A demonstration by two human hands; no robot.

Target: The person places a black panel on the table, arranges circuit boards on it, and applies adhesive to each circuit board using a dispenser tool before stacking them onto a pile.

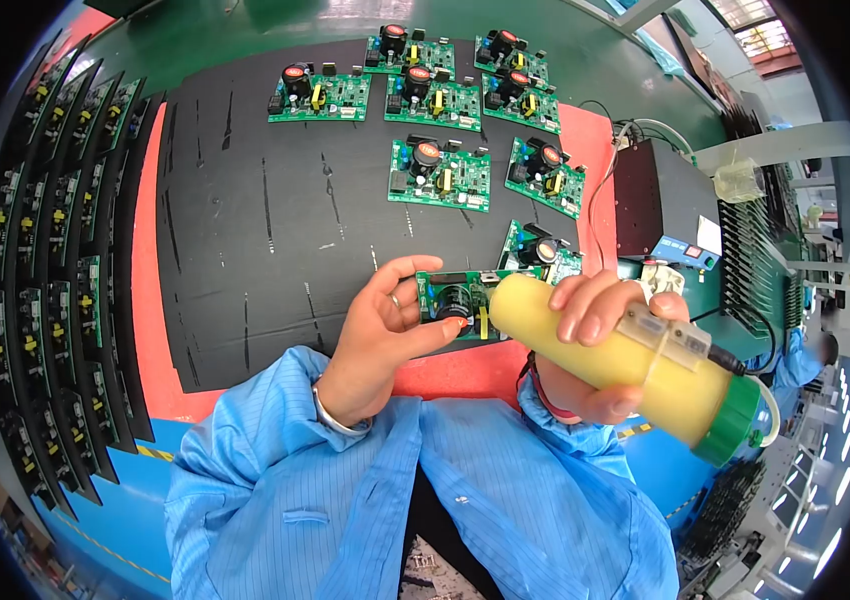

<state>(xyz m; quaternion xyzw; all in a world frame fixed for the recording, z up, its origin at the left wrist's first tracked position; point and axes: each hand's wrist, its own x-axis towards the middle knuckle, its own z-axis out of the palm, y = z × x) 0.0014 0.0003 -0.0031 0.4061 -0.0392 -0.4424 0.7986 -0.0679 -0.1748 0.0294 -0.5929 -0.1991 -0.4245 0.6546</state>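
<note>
My left hand (385,335) grips the left end of a green circuit board (455,300) near the front of the black mat (245,210). Its thumb lies by the board's large round black component. In my right hand (600,330) is a thick yellow tube (605,355) with a green cap at its lower right. A clear block with a black cable is strapped along the tube. The tube's left end covers the board's right part; whether they touch, I cannot tell. Just behind sits another circuit board (535,250).
Several circuit boards (440,175) lie on the mat's back and right parts. Racks of boards (55,260) stand at the left. On the right are a dark box (660,195), a blue device (685,252) and loose cables. A person (803,360) is at the far right.
</note>
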